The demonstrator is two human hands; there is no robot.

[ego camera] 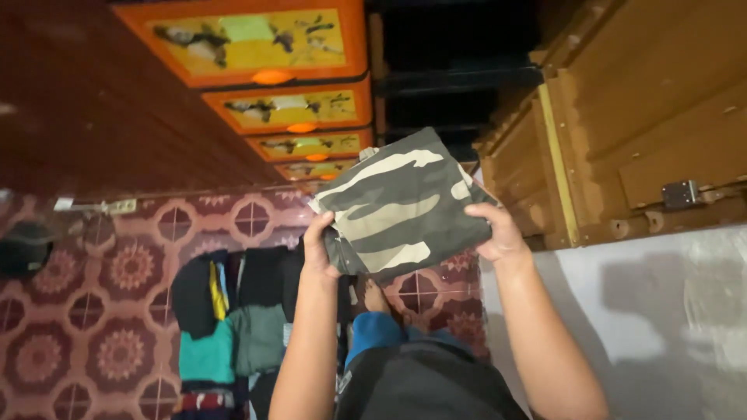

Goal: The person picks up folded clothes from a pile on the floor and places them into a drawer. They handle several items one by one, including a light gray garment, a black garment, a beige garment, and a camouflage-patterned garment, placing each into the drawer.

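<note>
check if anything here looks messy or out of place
Nothing looks damaged or spilled. The left hand and right hand hold a neatly folded camouflage garment between them. The only loose spot is the pile of clothes on the patterned floor, some folded, some overlapping unevenly.

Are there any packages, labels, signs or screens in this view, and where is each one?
No packages, signs or screens show.
Orange plastic drawers, stacked at upper left, each front bearing a yellow rectangular picture panel with dark and green shapes.
Both hands hold a folded camouflage cloth, unlabelled.
</note>
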